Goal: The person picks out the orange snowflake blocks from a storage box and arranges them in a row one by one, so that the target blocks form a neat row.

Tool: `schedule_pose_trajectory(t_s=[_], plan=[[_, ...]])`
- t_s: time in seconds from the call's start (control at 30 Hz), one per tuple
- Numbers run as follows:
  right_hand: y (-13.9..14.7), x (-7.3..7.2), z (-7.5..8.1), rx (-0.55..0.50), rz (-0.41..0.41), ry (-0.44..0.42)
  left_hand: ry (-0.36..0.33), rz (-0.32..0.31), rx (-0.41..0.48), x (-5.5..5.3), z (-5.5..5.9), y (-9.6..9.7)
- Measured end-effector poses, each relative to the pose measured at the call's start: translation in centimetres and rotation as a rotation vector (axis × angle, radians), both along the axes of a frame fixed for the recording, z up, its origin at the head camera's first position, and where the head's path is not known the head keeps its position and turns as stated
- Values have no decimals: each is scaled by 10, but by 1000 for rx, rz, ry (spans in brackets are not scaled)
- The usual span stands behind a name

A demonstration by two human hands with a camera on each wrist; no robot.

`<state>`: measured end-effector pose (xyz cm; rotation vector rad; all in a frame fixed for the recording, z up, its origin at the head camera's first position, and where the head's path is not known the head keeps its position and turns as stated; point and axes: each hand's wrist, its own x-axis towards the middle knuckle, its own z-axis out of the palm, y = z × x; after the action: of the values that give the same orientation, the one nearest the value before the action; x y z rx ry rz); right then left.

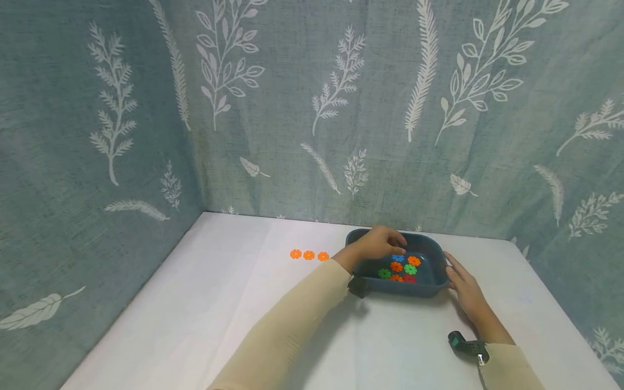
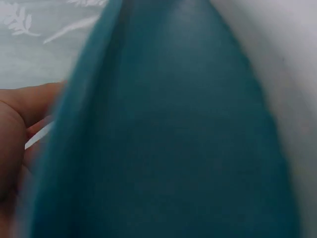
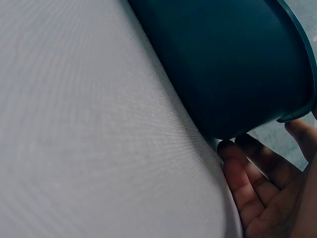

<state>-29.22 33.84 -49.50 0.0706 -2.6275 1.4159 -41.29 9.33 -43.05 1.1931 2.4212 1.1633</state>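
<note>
A dark teal plastic tub [image 1: 397,287] stands on the white table near the back wall. Inside lie several small flower-shaped discs [image 1: 411,261] in orange, green, blue and red. My left hand [image 1: 377,242] reaches over the tub's left side, fingers loosely bent above the discs, with a gap between thumb and forefinger. Part of the left hand [image 2: 22,124] shows beyond the blurred tub rim in the left wrist view. At the tub's right end, my right hand [image 1: 463,284] touches the outer wall. In the right wrist view its fingertips [image 3: 233,153] rest low against the tub.
Left of the tub, three orange flower-shaped discs [image 1: 309,255] lie in a row on the white table [image 1: 234,303]. Green leaf-patterned cloth [image 1: 292,108] covers the walls at the back and sides. A wrist camera [image 1: 465,346] sits on the right forearm.
</note>
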Motion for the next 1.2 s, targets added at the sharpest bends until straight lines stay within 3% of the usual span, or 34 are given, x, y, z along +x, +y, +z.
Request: schedule_pose_trajectory(t_s=[0.23,0.37,0.53,0.83,1.2], plan=[[-5,-4,0,13,10,-21,-37,73,-34,4,-14,-3],[-4,-6,0,30,5,-6,3,90,-34,3,-16,-2],[-2,-6,1,29,14,19,29,112,-139,2,-18,0],[0,-5,2,11,21,33,78,57,-357,2,-22,7],[4,-4,-4,-7,-2,21,221,41,-485,4,-30,21]])
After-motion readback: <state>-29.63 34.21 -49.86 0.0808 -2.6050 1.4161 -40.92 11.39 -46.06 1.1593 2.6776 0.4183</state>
